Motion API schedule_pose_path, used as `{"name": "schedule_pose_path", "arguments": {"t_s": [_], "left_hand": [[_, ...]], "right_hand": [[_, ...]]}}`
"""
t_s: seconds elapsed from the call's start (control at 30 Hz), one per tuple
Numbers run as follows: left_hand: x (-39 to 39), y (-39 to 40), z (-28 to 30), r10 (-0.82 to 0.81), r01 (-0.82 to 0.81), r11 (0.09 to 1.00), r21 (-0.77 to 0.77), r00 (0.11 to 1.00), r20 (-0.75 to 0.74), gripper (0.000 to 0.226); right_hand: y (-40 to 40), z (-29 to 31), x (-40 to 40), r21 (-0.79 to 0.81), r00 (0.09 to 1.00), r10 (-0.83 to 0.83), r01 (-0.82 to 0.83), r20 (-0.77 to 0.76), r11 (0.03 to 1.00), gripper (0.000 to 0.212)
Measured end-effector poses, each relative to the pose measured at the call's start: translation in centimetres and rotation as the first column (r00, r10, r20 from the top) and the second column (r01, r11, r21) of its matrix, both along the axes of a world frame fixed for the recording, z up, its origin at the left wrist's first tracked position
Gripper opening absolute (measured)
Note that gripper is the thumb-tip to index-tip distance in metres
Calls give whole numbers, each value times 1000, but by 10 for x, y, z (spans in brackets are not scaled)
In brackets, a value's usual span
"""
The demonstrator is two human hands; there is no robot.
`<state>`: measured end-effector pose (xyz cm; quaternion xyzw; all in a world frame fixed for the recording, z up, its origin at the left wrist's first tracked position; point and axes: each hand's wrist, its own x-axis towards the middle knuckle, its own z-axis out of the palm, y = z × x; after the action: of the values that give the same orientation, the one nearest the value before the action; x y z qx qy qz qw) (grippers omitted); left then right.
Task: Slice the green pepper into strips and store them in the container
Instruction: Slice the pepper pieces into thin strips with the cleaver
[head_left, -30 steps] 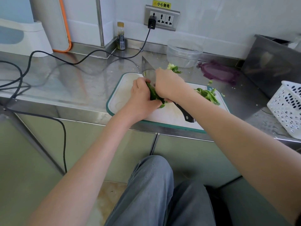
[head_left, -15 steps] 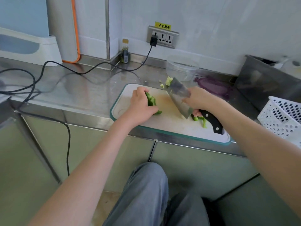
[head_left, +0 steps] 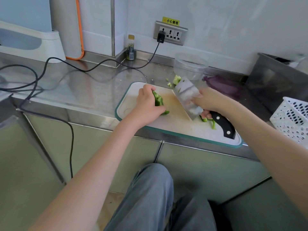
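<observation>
Pinning green pepper point(head_left: 158, 101) under curled left hand point(head_left: 146, 104); right hand point(head_left: 210, 101) wrapped round cleaver point(head_left: 187, 97). Keep knuckles ahead of fingertips, slice thin, even.

Bright, even daylight; soft glare on steel counter point(head_left: 86, 90); slight motion blur; wide-angle edge bending.

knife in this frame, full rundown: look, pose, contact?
The knife is a cleaver with a broad, shiny steel blade and a curved black handle with pale rivets. The right hand holds it near where blade meets handle. It is tilted, lower edge toward the white cutting board, tip pointing away toward the clear container. Small green bits cling to the blade. Cut pepper strips lie just beneath the grip.
</observation>
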<state>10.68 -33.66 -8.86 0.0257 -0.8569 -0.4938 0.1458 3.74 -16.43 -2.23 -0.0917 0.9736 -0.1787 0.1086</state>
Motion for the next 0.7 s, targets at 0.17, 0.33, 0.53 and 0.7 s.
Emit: {"name": "schedule_pose_path", "arguments": {"t_s": [0.17, 0.33, 0.53, 0.7], "left_hand": [[0, 0, -1, -82, 87, 991, -99, 995, 51, 77], [0, 0, -2, -149, 160, 977, -140, 985, 85, 76], [-1, -4, -3, -170, 171, 985, -12, 983, 65, 78], [-3, -4, -7, -108, 108, 994, -9, 994, 13, 74]], "right_hand": [[20, 0, 0, -10, 992, -124, 124, -35, 992, 47], [12, 17, 10, -116, 983, -78, 59, -167, 992, 34], [-13, 29, 25, -78, 989, 47, -59, -143, 995, 13], [-21, 17, 32, -135, 998, -15, 6, -62, 991, 24]]}}
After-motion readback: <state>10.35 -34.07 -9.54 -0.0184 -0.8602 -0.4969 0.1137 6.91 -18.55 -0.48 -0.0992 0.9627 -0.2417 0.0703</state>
